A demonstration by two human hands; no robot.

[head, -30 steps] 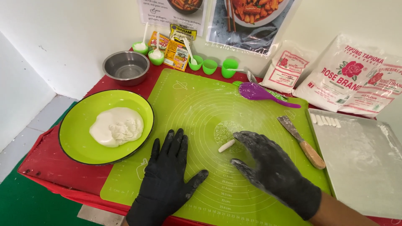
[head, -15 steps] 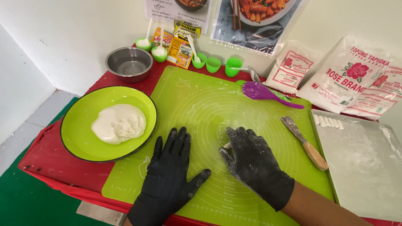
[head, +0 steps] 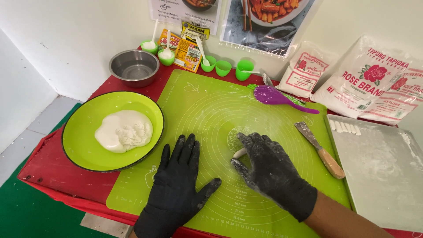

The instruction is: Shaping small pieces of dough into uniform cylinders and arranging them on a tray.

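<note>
Both my hands wear black gloves. My left hand [head: 180,176] lies flat, fingers spread, on the green silicone mat [head: 207,101]. My right hand [head: 269,169], dusted with flour, rests palm down over a small white dough stick [head: 239,153]; only one end of the stick shows at the thumb side. A green plate [head: 81,132] with a lump of white dough [head: 124,130] sits left of the mat.
A knife with a wooden handle [head: 320,150] lies right of my hand. A floured tray [head: 379,167] holds several white dough pieces [head: 344,127]. Behind are a purple spoon [head: 277,96], a steel bowl [head: 134,67], small green cups [head: 223,68] and flour bags [head: 365,83].
My right hand has moved left over the dough stick and now covers most of it. My left hand stays flat on the mat.
</note>
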